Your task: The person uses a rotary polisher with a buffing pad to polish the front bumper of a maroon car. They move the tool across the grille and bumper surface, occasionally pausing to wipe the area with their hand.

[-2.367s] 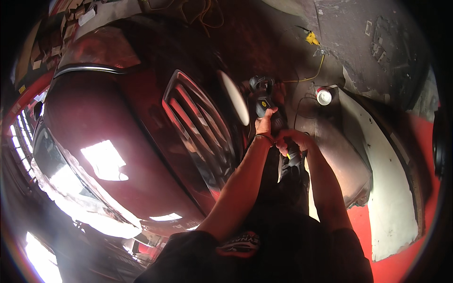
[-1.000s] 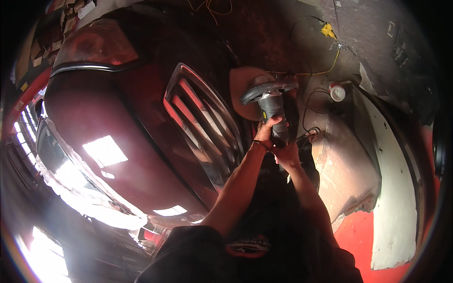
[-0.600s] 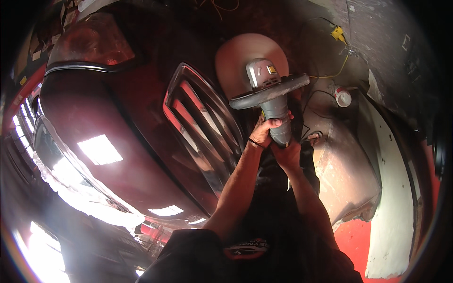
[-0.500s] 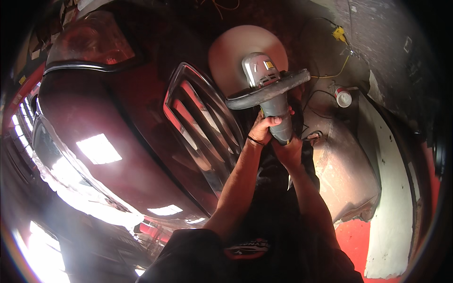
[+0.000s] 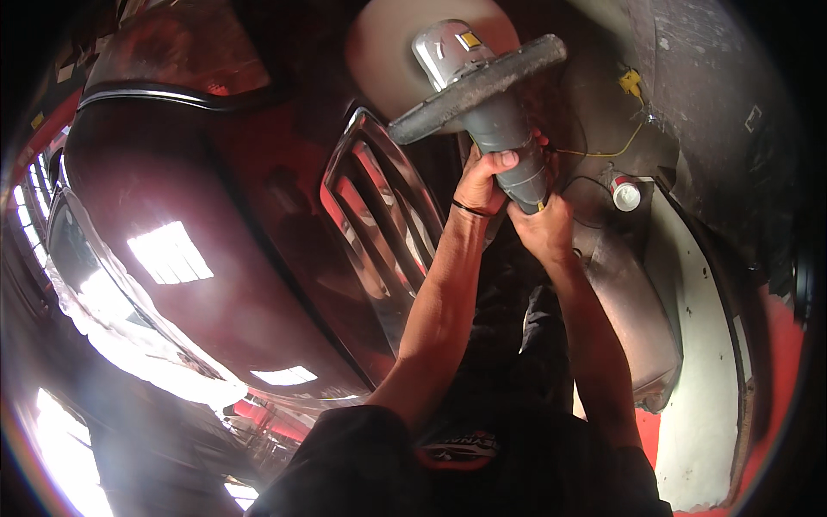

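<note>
I hold a grey power polisher [image 5: 504, 129] out in front of me, beside the front of a dark red car [image 5: 164, 189]. Its wide, pale round pad [image 5: 379, 60] faces away from me, and a thick dark handle bar [image 5: 478, 90] crosses the body. My left hand [image 5: 482, 183] is closed round the grey barrel, thumb on top. Lower down, my right hand [image 5: 544, 226] is wrapped about the tool's rear end, its fingers partly hidden. Close to the pad's left lies the chrome-slatted grille [image 5: 379, 202]; whether the pad touches the car cannot be made out.
A yellow plug connector [image 5: 631, 84] and its cord [image 5: 603, 154] lie on the floor at the upper right. Nearby stands a small can with a white top [image 5: 626, 195]. A long white panel [image 5: 702, 362] runs down the right. Clear plastic sheeting [image 5: 138, 340] hangs over the car's left side.
Both hands have moved the polisher farther from me, and its handle bar has tilted more steeply. My right hand now shows more fully, and the view has shifted slightly.
</note>
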{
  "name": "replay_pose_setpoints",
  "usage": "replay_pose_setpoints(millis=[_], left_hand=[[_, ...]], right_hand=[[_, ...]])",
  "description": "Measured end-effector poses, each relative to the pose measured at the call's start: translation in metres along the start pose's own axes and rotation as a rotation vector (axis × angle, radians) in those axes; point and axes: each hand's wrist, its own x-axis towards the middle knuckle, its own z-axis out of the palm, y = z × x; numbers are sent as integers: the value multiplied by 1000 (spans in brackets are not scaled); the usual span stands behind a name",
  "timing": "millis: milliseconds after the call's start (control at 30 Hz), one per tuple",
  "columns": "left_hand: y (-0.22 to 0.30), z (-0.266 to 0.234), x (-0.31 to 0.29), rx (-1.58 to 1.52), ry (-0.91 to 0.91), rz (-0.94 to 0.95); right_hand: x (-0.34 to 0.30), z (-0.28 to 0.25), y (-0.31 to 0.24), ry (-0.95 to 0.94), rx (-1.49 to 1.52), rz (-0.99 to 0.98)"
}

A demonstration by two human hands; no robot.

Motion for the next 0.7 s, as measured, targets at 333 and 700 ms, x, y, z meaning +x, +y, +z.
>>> replay_pose_setpoints(millis=[333, 700], left_hand=[[38, 21, 52, -13, -59, 188], [-39, 38, 1, -110, 15, 58]], right_hand=[[80, -39, -70, -157, 74, 120], [16, -81, 1, -244, -57, 232]])
